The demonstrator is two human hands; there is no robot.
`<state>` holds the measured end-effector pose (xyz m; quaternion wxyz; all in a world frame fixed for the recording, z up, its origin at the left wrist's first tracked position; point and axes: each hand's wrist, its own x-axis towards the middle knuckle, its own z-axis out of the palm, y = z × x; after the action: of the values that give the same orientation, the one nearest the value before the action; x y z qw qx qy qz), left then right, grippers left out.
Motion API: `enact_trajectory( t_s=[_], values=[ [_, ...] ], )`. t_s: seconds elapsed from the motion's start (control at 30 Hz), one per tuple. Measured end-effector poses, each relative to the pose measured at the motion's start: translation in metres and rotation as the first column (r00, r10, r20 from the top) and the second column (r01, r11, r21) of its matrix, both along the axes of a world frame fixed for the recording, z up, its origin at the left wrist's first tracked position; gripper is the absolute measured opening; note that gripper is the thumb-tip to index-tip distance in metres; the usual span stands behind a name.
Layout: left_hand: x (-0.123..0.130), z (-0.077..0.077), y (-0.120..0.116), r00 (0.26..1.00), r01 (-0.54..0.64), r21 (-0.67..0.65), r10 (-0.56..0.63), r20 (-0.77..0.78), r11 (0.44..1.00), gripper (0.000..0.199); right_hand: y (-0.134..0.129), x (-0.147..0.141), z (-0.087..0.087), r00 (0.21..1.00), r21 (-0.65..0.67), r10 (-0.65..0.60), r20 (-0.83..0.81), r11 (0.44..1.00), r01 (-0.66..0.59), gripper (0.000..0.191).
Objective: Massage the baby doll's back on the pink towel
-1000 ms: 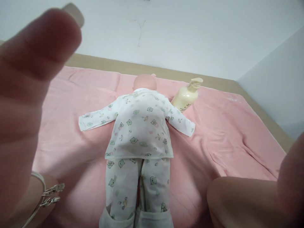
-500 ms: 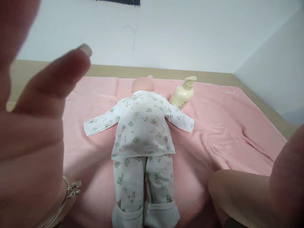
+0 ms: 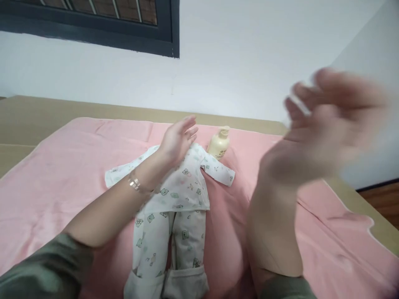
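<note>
A baby doll (image 3: 187, 195) in a white top and trousers with a small animal print lies stretched out, arms spread, on a pink blanket (image 3: 77, 145). My left hand (image 3: 177, 143) is held over the doll's upper body, fingers extended and nothing in them; it hides the doll's head. Whether it touches the doll I cannot tell. My right hand (image 3: 324, 120) is raised at the right, smeared by motion, its fingers apart and loosely bent with nothing visible in them. By the doll's shoulder stands a cream pump bottle (image 3: 219, 145).
Under the blanket is a pale wooden surface (image 3: 56, 109), showing along its back and sides. A white wall (image 3: 237, 70) rises behind, with a dark-framed window (image 3: 168, 37) at upper left. Something brown (image 3: 383, 203) shows at the right edge.
Both hands have moved away from the camera, the left one to above the doll's upper body, the right one up at the right. The view has tilted up, showing more window.
</note>
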<state>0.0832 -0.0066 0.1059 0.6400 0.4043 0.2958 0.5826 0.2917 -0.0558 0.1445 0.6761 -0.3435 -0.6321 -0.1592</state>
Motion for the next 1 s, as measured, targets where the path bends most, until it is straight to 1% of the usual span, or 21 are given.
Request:
enact_trajectory(
  t_s=[0.03,0.07,0.1,0.13,0.17,0.2,0.23,0.27,0.33,0.37,0.43,0.5,0.57,0.67,0.77,0.83,0.93,1.0],
  values=[
    [0.012,0.001,0.014,1.000,0.006,-0.054,-0.005,0.024,0.999,0.040,0.015,-0.004,-0.007,0.998,-0.019,-0.056,0.033,0.998,0.057,0.041],
    [0.023,0.004,0.026,0.998,0.033,-0.108,-0.028,0.052,0.994,0.048,0.030,-0.009,-0.017,0.985,-0.075,-0.138,0.105,0.986,0.146,0.044],
    [0.033,0.008,0.035,0.995,0.058,-0.164,-0.044,0.089,0.985,0.055,0.045,-0.014,-0.027,0.960,-0.181,-0.187,0.208,0.957,0.226,0.045],
    [0.042,0.012,0.040,0.990,0.076,-0.202,-0.050,0.130,0.976,0.060,0.058,-0.019,-0.038,0.919,-0.301,-0.196,0.342,0.904,0.305,0.048],
    [0.049,0.016,0.043,0.985,0.090,-0.232,-0.052,0.165,0.968,0.063,0.068,-0.024,-0.048,0.874,-0.380,-0.175,0.453,0.849,0.366,0.051],
    [0.056,0.019,0.044,0.979,0.108,-0.255,-0.059,0.193,0.961,0.065,0.076,-0.028,-0.056,0.837,-0.436,-0.152,0.525,0.797,0.419,0.053],
    [0.061,0.022,0.044,0.974,0.121,-0.272,-0.062,0.217,0.955,0.066,0.080,-0.032,-0.062,0.808,-0.478,-0.131,0.575,0.747,0.462,0.055],
    [0.065,0.024,0.042,0.970,0.131,-0.289,-0.062,0.236,0.948,0.066,0.082,-0.034,-0.065,0.792,-0.506,-0.120,0.598,0.710,0.490,0.056],
    [0.069,0.025,0.038,0.962,0.143,-0.325,-0.054,0.267,0.935,0.065,0.082,-0.037,-0.068,0.795,-0.545,-0.124,0.594,0.664,0.511,0.056],
    [0.069,0.024,0.037,0.958,0.150,-0.340,-0.052,0.281,0.928,0.065,0.082,-0.037,-0.068,0.806,-0.558,-0.127,0.578,0.659,0.505,0.055],
    [0.066,0.021,0.034,0.952,0.173,-0.356,-0.063,0.300,0.918,0.064,0.083,-0.038,-0.066,0.835,-0.574,-0.131,0.534,0.669,0.472,0.052],
    [0.058,0.017,0.031,0.948,0.204,-0.361,-0.091,0.306,0.910,0.065,0.086,-0.040,-0.066,0.860,-0.577,-0.148,0.488,0.684,0.445,0.049],
    [0.047,0.015,0.024,0.948,0.215,-0.374,-0.102,0.300,0.902,0.067,0.090,-0.045,-0.068,0.875,-0.580,-0.193,0.444,0.683,0.445,0.047],
    [0.026,0.015,0.005,0.954,0.218,-0.397,-0.110,0.278,0.892,0.065,0.093,-0.053,-0.073,0.882,-0.585,-0.267,0.389,0.667,0.460,0.045],
    [0.001,0.019,-0.019,0.965,0.216,-0.413,-0.128,0.229,0.885,0.060,0.094,-0.056,-0.076,0.888,-0.584,-0.283,0.362,0.674,0.453,0.043],
    [-0.016,0.024,-0.034,0.977,0.173,-0.393,-0.106,0.186,0.903,0.057,0.094,-0.055,-0.078,0.891,-0.583,-0.279,0.358,0.679,0.446,0.042],
    [-0.038,0.032,-0.051,0.986,0.062,-0.285,-0.013,0.168,0.956,0.050,0.097,-0.051,-0.079,0.890,-0.574,-0.281,0.359,0.686,0.448,0.039],
    [-0.049,0.039,-0.058,0.983,-0.008,-0.220,0.048,0.177,0.975,0.047,0.098,-0.049,-0.080,0.889,-0.563,-0.282,0.361,0.694,0.449,0.037]
  ],
)
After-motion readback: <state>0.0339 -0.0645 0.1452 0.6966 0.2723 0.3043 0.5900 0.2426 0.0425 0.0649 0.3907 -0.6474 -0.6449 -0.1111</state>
